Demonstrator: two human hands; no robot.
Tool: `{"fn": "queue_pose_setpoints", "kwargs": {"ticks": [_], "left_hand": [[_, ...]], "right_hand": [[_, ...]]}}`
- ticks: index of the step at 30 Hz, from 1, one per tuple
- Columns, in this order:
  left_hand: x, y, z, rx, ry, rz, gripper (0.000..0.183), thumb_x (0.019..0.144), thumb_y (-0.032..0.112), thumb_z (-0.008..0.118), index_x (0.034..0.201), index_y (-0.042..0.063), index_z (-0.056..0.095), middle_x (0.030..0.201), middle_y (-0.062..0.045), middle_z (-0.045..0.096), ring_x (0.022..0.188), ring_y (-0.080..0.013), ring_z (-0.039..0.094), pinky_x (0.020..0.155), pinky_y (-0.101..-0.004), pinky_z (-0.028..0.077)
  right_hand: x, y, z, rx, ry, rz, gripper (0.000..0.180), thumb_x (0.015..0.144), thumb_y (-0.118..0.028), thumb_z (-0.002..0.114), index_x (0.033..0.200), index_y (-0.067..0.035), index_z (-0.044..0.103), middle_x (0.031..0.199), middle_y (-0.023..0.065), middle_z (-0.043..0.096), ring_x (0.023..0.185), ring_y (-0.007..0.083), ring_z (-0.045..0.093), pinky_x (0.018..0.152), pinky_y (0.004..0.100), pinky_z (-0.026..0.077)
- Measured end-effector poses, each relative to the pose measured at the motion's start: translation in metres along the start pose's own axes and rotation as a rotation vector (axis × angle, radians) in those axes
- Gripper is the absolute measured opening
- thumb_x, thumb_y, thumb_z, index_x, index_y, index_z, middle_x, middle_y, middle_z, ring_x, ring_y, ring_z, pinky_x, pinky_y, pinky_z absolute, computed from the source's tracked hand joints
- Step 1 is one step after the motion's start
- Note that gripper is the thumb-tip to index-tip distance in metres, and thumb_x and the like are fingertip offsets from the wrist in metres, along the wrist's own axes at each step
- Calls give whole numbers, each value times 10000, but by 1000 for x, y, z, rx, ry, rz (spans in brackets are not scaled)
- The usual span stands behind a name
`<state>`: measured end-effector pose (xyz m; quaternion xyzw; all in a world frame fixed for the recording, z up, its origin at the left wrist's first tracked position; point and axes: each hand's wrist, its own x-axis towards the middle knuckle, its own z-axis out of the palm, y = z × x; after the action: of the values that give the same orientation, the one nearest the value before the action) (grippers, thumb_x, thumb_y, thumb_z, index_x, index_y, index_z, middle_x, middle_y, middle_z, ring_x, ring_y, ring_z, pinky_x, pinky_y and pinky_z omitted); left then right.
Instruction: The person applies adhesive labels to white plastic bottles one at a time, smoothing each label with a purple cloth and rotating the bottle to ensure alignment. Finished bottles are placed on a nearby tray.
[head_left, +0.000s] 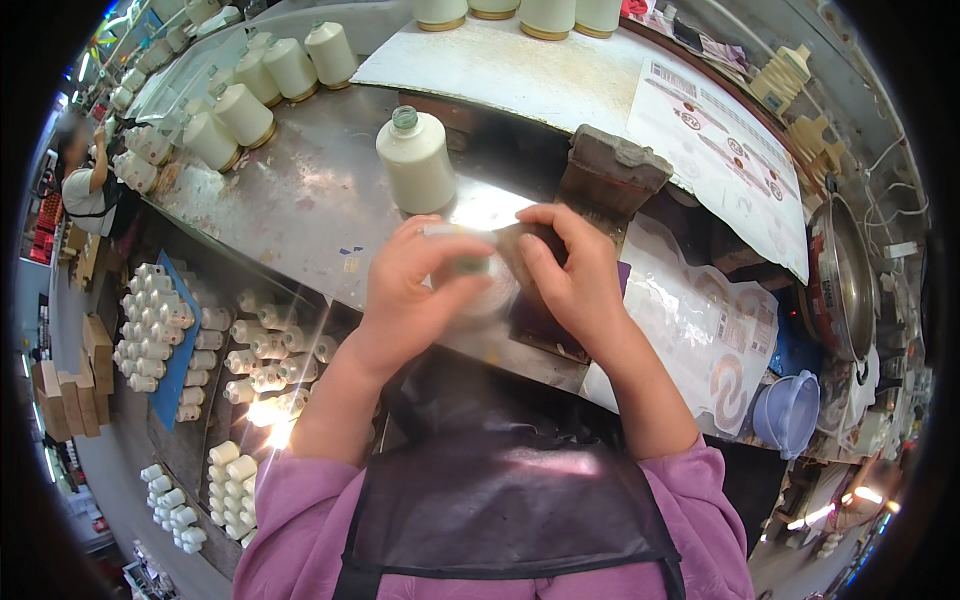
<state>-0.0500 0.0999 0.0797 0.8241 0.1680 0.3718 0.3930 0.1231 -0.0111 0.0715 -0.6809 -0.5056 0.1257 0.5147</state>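
Note:
Above the metal worktable (292, 210), my left hand (431, 281) is around the upper part of a blurred pale round object, whose middle looks greenish; its exact kind I cannot tell. My right hand (566, 262) has its thumb and fingers curled around a dark, flat piece (525, 251) at the object's right side. Motion blur hides where the fingertips touch. Just beyond my hands, a cream ceramic bottle (416, 161) with a green-tinted neck stands upright. Beneath my right hand lies a dark purple block or pad (547, 330).
Several cream bottles (244, 116) stand at the back left. A rough block (619, 169) rises behind my right hand. Printed transfer sheets (682, 315), a blue-violet bucket (786, 414) and a metal pan (844, 277) are at right. Racked bottles (277, 345) stand lower left; a person (90, 187) works far left.

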Motion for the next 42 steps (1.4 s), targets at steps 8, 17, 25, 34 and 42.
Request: {"fn": "queue_pose_setpoints", "kwargs": {"ticks": [8,17,25,34,42], "left_hand": [[-11,9,2,187,42,-86,238,733,25,858,907,80,704,954,-68,694,978,-261,640,964,-388,469],[-15,6,6,9,158,-153,196,733,47,853,851,86,702,916,-65,717,952,-276,646,999,-419,461],[-14,-3,-6,0,52,-80,219,753,24,857,906,77,708,933,-46,703,975,-210,631,1095,-404,410],[-18,-2,-13,-17,47,-169,226,782,48,849,959,78,711,967,-30,715,1005,-184,631,1176,-457,342],[-27,1,-17,233,126,-144,234,751,56,866,886,85,678,917,-37,712,929,-183,660,1187,-472,350]], "right_hand": [[-37,-25,-7,35,-3,-179,164,874,-49,722,1026,-3,681,901,126,725,820,188,719,737,301,553],[-18,-20,-4,20,82,-113,157,882,-65,707,1025,-1,692,868,115,732,745,180,704,693,303,547],[-33,-10,-1,-27,42,-58,177,861,-42,702,1033,-2,684,883,136,722,753,224,715,692,310,551],[-17,-14,7,-39,2,-72,194,871,-82,706,1052,-19,674,908,167,726,783,294,714,714,363,557],[-14,-12,12,-38,-45,-45,196,880,-96,709,1055,-10,689,939,153,741,826,237,723,753,336,553]]}}
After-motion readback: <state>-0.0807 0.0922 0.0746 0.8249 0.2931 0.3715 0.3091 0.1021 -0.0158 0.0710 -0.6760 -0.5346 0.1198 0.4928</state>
